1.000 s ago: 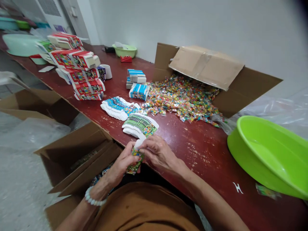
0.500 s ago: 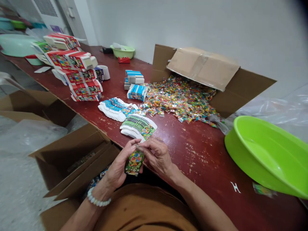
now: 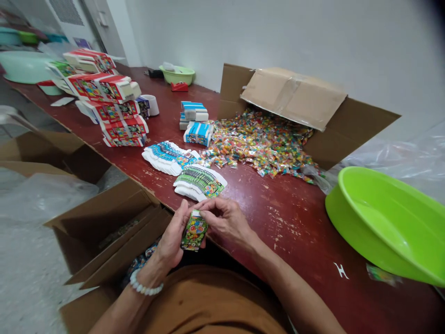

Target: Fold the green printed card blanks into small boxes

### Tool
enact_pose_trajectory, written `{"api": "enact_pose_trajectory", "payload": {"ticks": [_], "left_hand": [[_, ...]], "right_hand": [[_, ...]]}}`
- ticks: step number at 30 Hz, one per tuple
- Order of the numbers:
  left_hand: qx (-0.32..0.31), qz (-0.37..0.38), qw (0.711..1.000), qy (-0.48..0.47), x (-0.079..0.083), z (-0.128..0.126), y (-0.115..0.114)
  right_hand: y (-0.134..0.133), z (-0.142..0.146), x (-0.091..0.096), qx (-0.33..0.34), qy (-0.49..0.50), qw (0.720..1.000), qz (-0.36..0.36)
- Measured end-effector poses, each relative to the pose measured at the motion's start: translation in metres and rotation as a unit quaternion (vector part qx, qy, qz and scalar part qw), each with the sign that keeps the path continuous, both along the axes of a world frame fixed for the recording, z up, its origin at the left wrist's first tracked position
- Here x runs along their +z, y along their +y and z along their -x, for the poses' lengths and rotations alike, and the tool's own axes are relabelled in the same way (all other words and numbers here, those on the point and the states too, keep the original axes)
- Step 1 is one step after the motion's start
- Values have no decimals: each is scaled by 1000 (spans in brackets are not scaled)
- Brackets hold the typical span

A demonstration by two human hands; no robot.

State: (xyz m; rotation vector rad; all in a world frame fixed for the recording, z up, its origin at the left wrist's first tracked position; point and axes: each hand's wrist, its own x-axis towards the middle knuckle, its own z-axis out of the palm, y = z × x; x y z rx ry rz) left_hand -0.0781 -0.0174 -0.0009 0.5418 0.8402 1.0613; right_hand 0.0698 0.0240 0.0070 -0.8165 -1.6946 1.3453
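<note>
My left hand point(image 3: 174, 241) wraps round a small green printed carton point(image 3: 194, 232) at the near edge of the dark red table point(image 3: 288, 218). My right hand point(image 3: 225, 220) pinches the carton's top flap with thumb and fingers. Just beyond the hands lies a fanned stack of flat green cartons point(image 3: 200, 182), and past it a fanned stack of flat blue cartons point(image 3: 168, 155). A heap of small colourful candy packets point(image 3: 260, 141) spills out of a tipped cardboard box point(image 3: 295, 99) behind them.
A big lime-green basin point(image 3: 385, 222) sits at the right. Stacked red cartons point(image 3: 111, 109) and blue boxes point(image 3: 196, 120) stand farther back, with a green bowl point(image 3: 177, 74) and a pale basin point(image 3: 22, 65). Open cardboard boxes point(image 3: 104, 227) stand on the floor at the left.
The green carton has gone from tilted and partly flat to upright and squared in my left hand. My right hand's fingers moved to its top flap.
</note>
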Motion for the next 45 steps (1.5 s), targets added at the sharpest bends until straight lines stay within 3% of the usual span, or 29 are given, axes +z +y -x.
{"api": "enact_pose_trajectory", "payload": {"ticks": [3, 8, 10, 12, 13, 15, 16, 17, 19, 21, 24, 27, 30, 35, 38, 42, 45], "left_hand": [[27, 2, 999, 27, -1, 1, 2], [70, -3, 996, 53, -1, 0, 8], [89, -14, 992, 87, 0, 11, 10], [158, -30, 974, 160, 2, 39, 14], [210, -39, 952, 219, 3, 59, 15], [335, -38, 860, 382, 6, 108, 18], [338, -31, 803, 490, 6, 132, 19], [326, 1, 727, 605, 6, 153, 21], [270, 29, 632, 726, 2, 175, 24], [229, -53, 587, 774, -5, 163, 28], [165, -302, 526, 778, -19, 96, 39], [106, -361, 470, 798, -33, 25, 55], [90, -369, 457, 804, -44, -3, 68], [69, -373, 475, 794, -53, 5, 76], [63, -371, 490, 786, -52, 7, 76], [53, -362, 508, 780, -53, 4, 78], [64, -367, 526, 765, -53, 4, 78]], "right_hand": [[-6, -3, -4, -14, -24, 993, -114], [-16, 2, -23, 20, 8, 999, -50], [-5, 2, -26, 22, -9, 999, -47], [20, -5, -26, -43, -76, 995, -49], [38, -10, -25, -103, -117, 987, -45], [78, -25, -26, -201, -221, 953, -42], [99, -32, -28, -233, -241, 941, -44], [118, -39, -30, -264, -263, 927, -47], [151, -46, -35, -305, -305, 901, -54], [172, -46, -40, -325, -346, 878, -60], [181, -40, -48, -319, -402, 855, -76], [169, -43, -54, -299, -444, 838, -104], [143, -58, -60, -291, -467, 826, -123], [100, -58, -65, -321, -439, 819, -181], [92, -39, -65, -288, -418, 844, -174], [99, -28, -65, -327, -272, 905, -36], [104, -34, -61, -323, -175, 930, 17]]}}
